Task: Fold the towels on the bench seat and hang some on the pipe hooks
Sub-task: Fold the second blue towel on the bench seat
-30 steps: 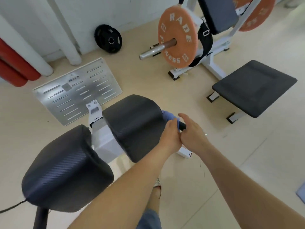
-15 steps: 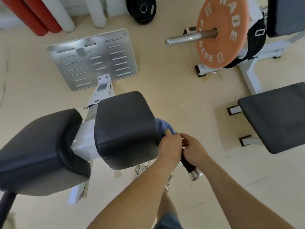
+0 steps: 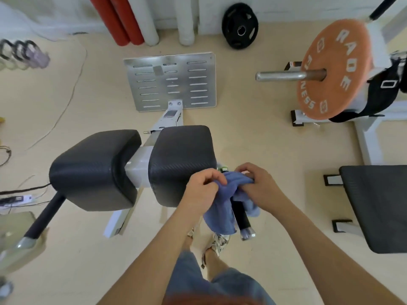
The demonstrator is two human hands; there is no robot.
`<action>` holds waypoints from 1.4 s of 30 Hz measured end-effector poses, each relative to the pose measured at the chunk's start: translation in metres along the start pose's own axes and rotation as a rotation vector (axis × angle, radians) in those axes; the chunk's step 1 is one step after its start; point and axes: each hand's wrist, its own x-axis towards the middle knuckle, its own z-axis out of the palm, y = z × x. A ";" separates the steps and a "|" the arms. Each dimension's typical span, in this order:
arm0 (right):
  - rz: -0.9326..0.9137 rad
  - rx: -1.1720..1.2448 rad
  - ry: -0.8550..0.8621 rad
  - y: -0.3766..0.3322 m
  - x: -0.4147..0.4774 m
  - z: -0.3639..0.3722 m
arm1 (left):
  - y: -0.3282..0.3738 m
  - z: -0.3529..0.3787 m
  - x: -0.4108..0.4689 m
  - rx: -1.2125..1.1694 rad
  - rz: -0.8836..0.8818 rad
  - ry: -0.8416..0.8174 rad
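Towel [image 3: 220, 213] hides handle [image 3: 240, 214] top; bench seat [image 3: 378, 205] cut by R edge.

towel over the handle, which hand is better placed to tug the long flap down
Probably left hand: it grips the towel just above the long flap; the right hand pinches the bunch across the handle.

The person wears blue denim shorts [image 3: 193, 280] and patterned shoes [image 3: 220, 244].

Beige floor [image 3: 253, 139] — white wall [image 3: 286, 9] behind. Red tubes [image 3: 123, 20] and white tubes [image 3: 186, 20] are stood against it; a black weight plate [image 3: 240, 26] is leaned alongside; an orange plate [image 3: 337, 69] is mounted at right.
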 end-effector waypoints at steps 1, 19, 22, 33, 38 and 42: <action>0.003 0.040 0.014 -0.015 0.000 -0.004 | 0.005 -0.007 -0.006 -0.021 0.029 0.032; -0.178 0.240 -0.493 -0.204 -0.023 -0.018 | 0.099 -0.161 -0.053 -0.537 0.061 -0.046; -0.390 -0.019 -0.233 -0.246 -0.031 0.006 | 0.099 -0.213 -0.048 -0.533 0.095 -0.209; -0.791 -0.515 0.100 -0.359 -0.038 0.097 | 0.104 -0.353 -0.041 -0.510 0.126 -0.203; -0.780 -0.606 0.115 -0.374 -0.021 0.117 | 0.110 -0.376 -0.026 -0.467 0.077 -0.223; -0.740 -0.304 0.072 -0.379 0.003 0.112 | 0.114 -0.385 -0.019 -0.387 0.172 -0.189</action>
